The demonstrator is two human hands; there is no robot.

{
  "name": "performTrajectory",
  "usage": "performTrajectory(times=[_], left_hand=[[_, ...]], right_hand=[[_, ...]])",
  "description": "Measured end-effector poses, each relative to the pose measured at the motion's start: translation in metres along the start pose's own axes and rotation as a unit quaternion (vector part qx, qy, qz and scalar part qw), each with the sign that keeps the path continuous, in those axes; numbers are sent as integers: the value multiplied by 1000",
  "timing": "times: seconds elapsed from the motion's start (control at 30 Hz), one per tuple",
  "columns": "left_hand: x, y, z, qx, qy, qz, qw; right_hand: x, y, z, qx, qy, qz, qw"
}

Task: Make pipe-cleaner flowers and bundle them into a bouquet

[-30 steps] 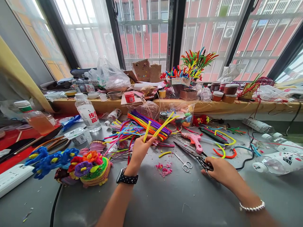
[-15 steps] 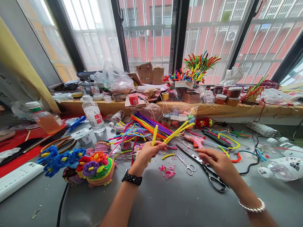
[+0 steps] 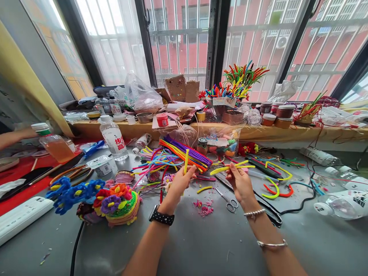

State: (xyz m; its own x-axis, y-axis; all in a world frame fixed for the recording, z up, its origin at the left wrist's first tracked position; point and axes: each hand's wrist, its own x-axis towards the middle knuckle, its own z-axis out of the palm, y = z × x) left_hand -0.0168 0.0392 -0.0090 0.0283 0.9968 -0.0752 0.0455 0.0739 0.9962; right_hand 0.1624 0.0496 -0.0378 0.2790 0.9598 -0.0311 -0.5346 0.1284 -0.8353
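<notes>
Across the grey table (image 3: 201,245) in front of you, clutter crowds both hands. Just beyond your fingers lies a heap of coloured pipe cleaners (image 3: 175,153), with a clear bag of small craft bits (image 3: 221,142) behind it. Small silver scissors (image 3: 227,201) lie between your wrists beside pink fluff scraps (image 3: 202,209), and large black scissors (image 3: 270,212) run under your right forearm. A pink glue gun is partly hidden behind your right hand. To your left sits a woven basket of pipe-cleaner flowers (image 3: 115,201), with a water bottle (image 3: 113,138) farther back; loose bent stems in yellow and red (image 3: 276,189) lie to the right. At the far left edge, another person's forearm (image 3: 14,137) reaches towards a capped jar.

Your left hand (image 3: 179,184) is closed round a single yellow pipe cleaner (image 3: 186,161). It stands nearly upright, its long axis vertical, rising out of the top of your fist with the tip pointing up and slightly away from you.

Your right hand (image 3: 240,182) pinches a bunch of yellow pipe cleaners (image 3: 230,168) between thumb and fingers. Their long axis runs almost level, left to right, with the ends fanning a little. The bunch crosses just above your fingertips and sticks out to both sides, the longer part towards your left hand, without touching the upright stem.
</notes>
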Motion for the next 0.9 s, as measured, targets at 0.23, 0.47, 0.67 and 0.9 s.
performTrajectory(times=[0.23, 0.47, 0.67, 0.9], left_hand=[[3, -2, -4, -66, 20, 37, 997], [-1, 0, -3, -46, -28, 20, 998], [3, -4, -2, -18, 0, 21, 1000], [1, -2, 0, -36, -41, 38, 998]], right_hand=[[2, 3, -15, -107, -16, -33, 994], [5, 0, -19, -300, -84, -143, 939], [8, -21, -32, -606, -189, -153, 757], [5, -19, -37, -662, -114, -153, 725]])
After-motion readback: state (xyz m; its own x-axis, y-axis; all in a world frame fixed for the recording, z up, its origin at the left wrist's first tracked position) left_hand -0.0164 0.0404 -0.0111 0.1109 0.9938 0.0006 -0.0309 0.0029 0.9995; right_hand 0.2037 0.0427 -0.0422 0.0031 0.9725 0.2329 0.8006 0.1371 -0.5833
